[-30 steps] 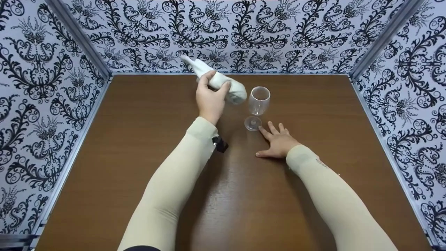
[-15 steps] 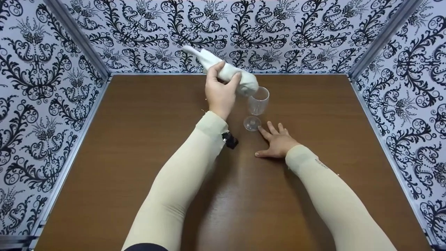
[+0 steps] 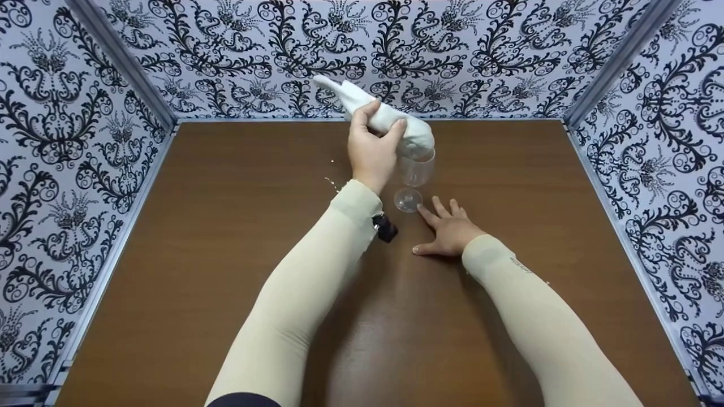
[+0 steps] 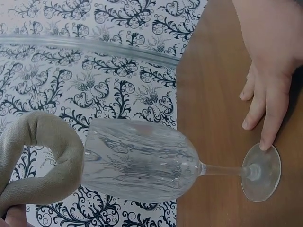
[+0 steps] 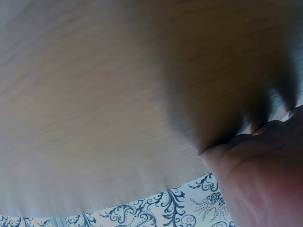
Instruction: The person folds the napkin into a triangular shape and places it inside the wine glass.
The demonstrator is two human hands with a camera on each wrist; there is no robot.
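My left hand (image 3: 372,151) grips a folded white cloth (image 3: 417,134) between thumb and fingers, above the table and tilted down to the right. The cloth's rounded lower end (image 4: 66,177) bends into a loop right at the rim of a clear stemmed wine glass (image 4: 142,161). Upright on the table, the glass (image 3: 417,174) is partly covered by the cloth at its top in the head view. My right hand (image 3: 452,233) lies spread on the table, fingers straight. Its index fingertip (image 4: 266,143) rests on the edge of the glass's foot (image 4: 260,187).
The brown wooden table (image 3: 226,237) has patterned black-and-white panels (image 3: 339,51) at its back and sides, set in metal framing (image 3: 133,62). A small black device (image 3: 386,229) sits on the left wrist. Pale sleeves (image 3: 317,294) cover both arms.
My left hand has carried the cloth rightward and slightly up, from left of the glass to over its rim. My right hand and the glass have stayed in place.
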